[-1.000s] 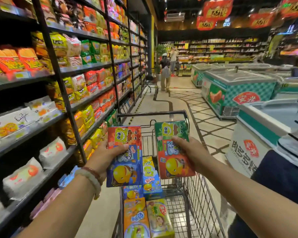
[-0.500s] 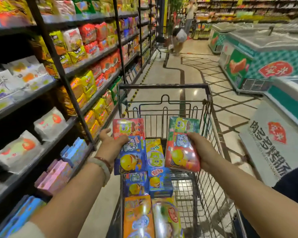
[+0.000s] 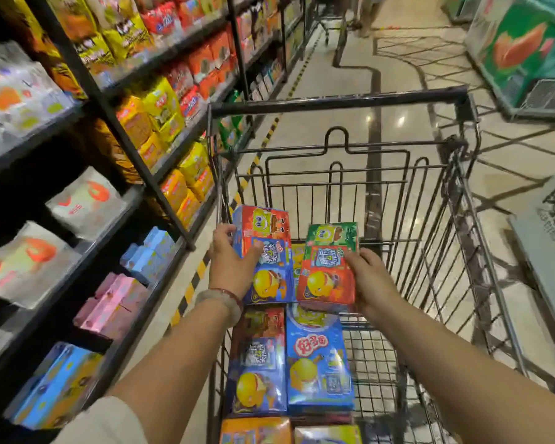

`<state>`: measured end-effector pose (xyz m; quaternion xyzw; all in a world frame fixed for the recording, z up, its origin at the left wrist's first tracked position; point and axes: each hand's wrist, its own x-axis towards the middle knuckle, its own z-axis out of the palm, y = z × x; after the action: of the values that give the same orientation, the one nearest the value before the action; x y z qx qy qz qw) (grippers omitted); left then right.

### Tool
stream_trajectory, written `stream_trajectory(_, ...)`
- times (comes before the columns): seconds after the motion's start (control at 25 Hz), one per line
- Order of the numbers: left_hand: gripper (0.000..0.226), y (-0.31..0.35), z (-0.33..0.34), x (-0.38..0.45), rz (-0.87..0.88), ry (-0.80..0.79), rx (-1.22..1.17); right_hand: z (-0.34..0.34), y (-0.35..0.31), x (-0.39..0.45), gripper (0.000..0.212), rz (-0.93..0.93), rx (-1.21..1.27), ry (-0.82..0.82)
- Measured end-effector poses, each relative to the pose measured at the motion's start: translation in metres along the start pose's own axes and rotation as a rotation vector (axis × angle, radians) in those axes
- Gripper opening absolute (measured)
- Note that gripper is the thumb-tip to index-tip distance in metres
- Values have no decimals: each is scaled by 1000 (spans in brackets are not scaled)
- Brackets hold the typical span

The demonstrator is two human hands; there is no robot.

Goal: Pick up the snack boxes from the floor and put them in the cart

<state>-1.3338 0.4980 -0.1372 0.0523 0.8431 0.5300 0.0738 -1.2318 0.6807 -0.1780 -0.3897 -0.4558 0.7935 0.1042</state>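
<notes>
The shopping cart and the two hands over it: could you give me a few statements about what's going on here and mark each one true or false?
1. Each hand holds one snack box. True: the left hand grips a red and blue box, the right hand a green and red box.
2. The cart holds nothing yet. False: more boxes, among them a blue box, already lie along its left side.
3. The shelves stand to the person's right. False: they are on the left.
4. A bracelet is on the left wrist. True.
</notes>
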Motion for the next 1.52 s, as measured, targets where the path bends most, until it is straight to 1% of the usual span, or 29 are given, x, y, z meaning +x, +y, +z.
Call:
stream_trajectory(0.08, 36, -15, 8, 10, -35, -72, 45, 7, 8, 16, 58, 17, -36, 26)
stream_trajectory(0.12, 37, -22, 11, 14, -42, -92, 90, 10, 11, 22, 60, 21, -77, 49)
stream_trajectory(0.2, 41, -32, 16, 20, -10, -69, 206, 14, 15, 32, 49, 52, -200, 49)
stream_trajectory(0.28, 44, -35, 20, 18, 103, -50, 414, 14, 17, 35, 33, 116, -267, -2)
stream_trajectory(0.32, 46, -35, 22, 13, 165, -49, 539, 13, 18, 34, 30, 138, -292, -14)
stream_trajectory(0.36, 44, -36, 25, 6, 221, -49, 659, 11, 21, 34, 32, 139, -314, -3)
stream_trajectory(0.4, 38, -34, 27, -4, 270, -55, 771, 7, 24, 32, 42, 96, -365, 28)
stream_trajectory(0.44, 32, -32, 27, -14, 307, -83, 875, 2, 29, 29, 53, 16, -444, 73)
stream_trajectory(0.48, 30, -29, 27, -22, 316, -146, 959, -1, 33, 22, 55, -83, -520, 108)
stream_trajectory(0.52, 33, -28, 26, -30, 319, -215, 1008, -3, 36, 15, 49, -182, -582, 123)
stream_trajectory(0.56, 37, -29, 24, -33, 329, -284, 1021, -5, 39, 9, 44, -262, -661, 110)
stream_trajectory(0.6, 42, -31, 21, -34, 347, -345, 1020, -6, 42, 6, 43, -331, -743, 72)
stream_trajectory(0.68, 54, -35, 19, -30, 364, -454, 1042, -1, 43, 2, 49, -402, -868, -7)
stream_trajectory(0.76, 62, -41, 21, -25, 320, -472, 1105, 5, 45, 3, 53, -469, -945, -40)
stream_trajectory(0.92, 64, -46, 26, -21, 190, -447, 1068, 13, 49, 2, 51, -537, -1092, -54)
stream_trajectory(1.04, 61, -41, 23, -29, 180, -385, 1017, 12, 48, 0, 53, -517, -1145, -100)
stream_trajectory(1.16, 60, -27, 12, -38, 245, -328, 927, 8, 39, -9, 56, -534, -1156, -151)
stream_trajectory(1.28, 56, -5, -12, -43, 351, -365, 770, 12, 14, -25, 50, -572, -1143, -127)
stream_trajectory(1.4, 53, 25, -51, -47, 379, -364, 631, 25, -24, -56, 49, -626, -1168, -151)
stream_trajectory(1.52, 38, 67, -97, -61, 381, -358, 468, 41, -65, -107, 50, -678, -1248, -198)
